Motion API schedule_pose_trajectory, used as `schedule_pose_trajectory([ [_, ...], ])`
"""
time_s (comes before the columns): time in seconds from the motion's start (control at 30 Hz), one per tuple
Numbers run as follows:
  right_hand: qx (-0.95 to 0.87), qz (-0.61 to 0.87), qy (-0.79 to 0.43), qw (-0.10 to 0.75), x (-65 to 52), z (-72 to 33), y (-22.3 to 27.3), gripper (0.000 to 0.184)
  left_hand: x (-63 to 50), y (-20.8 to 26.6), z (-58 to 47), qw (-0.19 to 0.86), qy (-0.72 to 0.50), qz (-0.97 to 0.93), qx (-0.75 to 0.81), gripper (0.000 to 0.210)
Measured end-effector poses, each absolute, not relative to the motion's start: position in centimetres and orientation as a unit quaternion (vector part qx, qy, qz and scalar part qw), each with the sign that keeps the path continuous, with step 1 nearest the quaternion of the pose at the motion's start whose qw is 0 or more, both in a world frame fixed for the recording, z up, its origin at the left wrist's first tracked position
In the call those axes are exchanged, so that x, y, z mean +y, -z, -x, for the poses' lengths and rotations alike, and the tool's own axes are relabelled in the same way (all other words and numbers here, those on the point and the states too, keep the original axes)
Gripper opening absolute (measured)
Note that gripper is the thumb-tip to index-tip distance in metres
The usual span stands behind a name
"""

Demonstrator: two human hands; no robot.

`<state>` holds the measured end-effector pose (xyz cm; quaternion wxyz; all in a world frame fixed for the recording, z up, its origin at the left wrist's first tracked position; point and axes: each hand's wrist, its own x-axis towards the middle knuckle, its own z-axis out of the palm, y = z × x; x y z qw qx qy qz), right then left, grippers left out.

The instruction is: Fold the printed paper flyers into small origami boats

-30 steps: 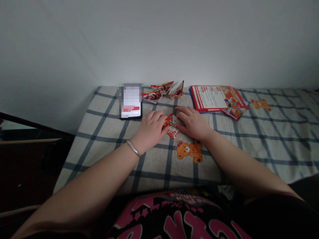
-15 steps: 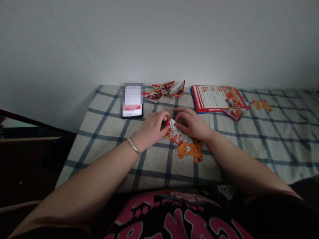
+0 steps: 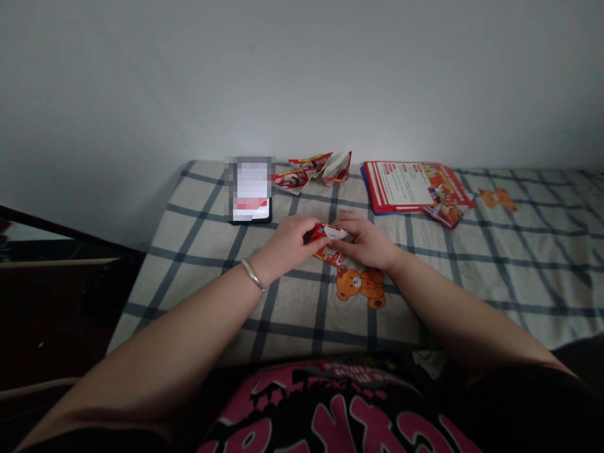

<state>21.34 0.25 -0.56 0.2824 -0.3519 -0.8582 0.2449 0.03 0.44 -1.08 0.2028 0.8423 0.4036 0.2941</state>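
A small red and white printed paper (image 3: 336, 233), partly folded, is between my hands just above the checked cloth. My left hand (image 3: 298, 242) pinches its left end between thumb and fingers. On the other side, my right hand (image 3: 365, 242) grips the paper's right part, thumb in front and fingers behind. My fingers cover much of the paper, and its red printed lower part shows beneath my thumbs. Right below lies a bear print (image 3: 361, 286) on the cloth.
A phone (image 3: 251, 189) with a lit, blurred screen lies at the back left. Beside it stand several folded red paper pieces (image 3: 293, 181). A stack of printed sheets (image 3: 401, 189) lies at the back right, with a small red packet (image 3: 443, 215) on its front corner. The wall rises behind.
My right hand has closed in on the paper, and its fingers have drawn together. The paper's white upper part is now folded up between my hands.
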Motion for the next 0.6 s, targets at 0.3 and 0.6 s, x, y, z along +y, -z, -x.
schedule_pose_trajectory([
  [0.3,-0.837,0.363,-0.298,0.279,0.34,-21.35,0.02,0.021,0.57,0.68,-0.12,0.231,-0.255,-0.829,0.440,0.013],
  [0.6,-0.771,0.402,-0.334,0.364,-0.11,-21.33,0.70,0.025,0.37,0.66,-0.18,0.319,-0.314,-0.781,0.435,0.009],
])
